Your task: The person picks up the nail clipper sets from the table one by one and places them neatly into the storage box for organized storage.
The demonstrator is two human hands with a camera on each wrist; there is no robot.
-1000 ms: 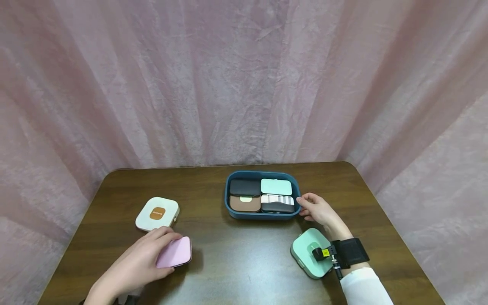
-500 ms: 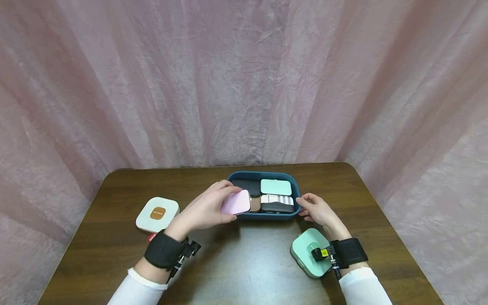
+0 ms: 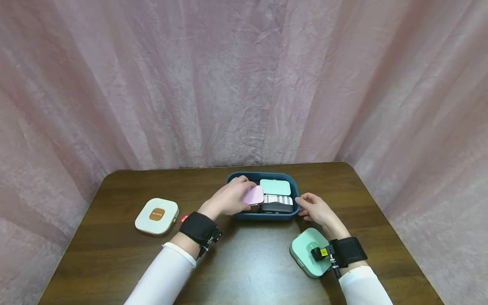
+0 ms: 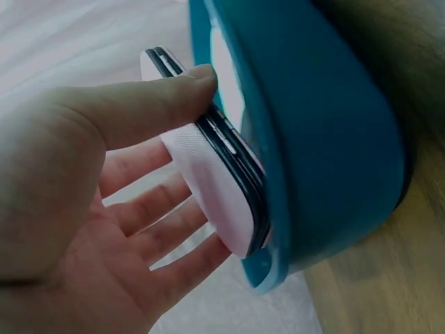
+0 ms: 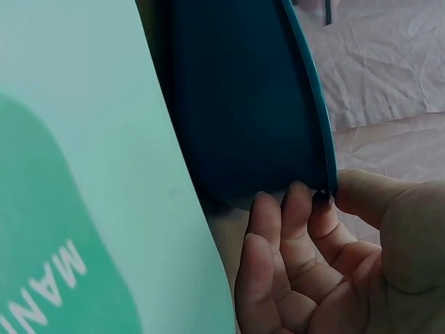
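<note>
My left hand [image 3: 228,198] holds a flat pink case [image 3: 253,195] with black edges, thumb on one side and fingers on the other. The case is over the left half of a blue oval bin [image 3: 263,216]; in the left wrist view it overlaps the bin's rim. Inside the bin lie a mint case [image 3: 275,187] at back right and a black-and-white striped case [image 3: 277,204] before it. The left part of the bin is mostly hidden by my left hand. At the bin's right end my right hand [image 3: 317,210] pinches the rim between thumb and finger.
A green square case [image 3: 305,248] sits under my right wrist; lettering shows on it in the right wrist view. At the left lies a white rounded box [image 3: 145,217] with an orange label, beside a small red tag [image 3: 184,217]. A pink curtain [image 3: 244,84] hangs behind the table.
My left hand has carried the pink case from the table's left side, rightward and away from me, to over the bin. My right hand has stayed at the bin's rim.
</note>
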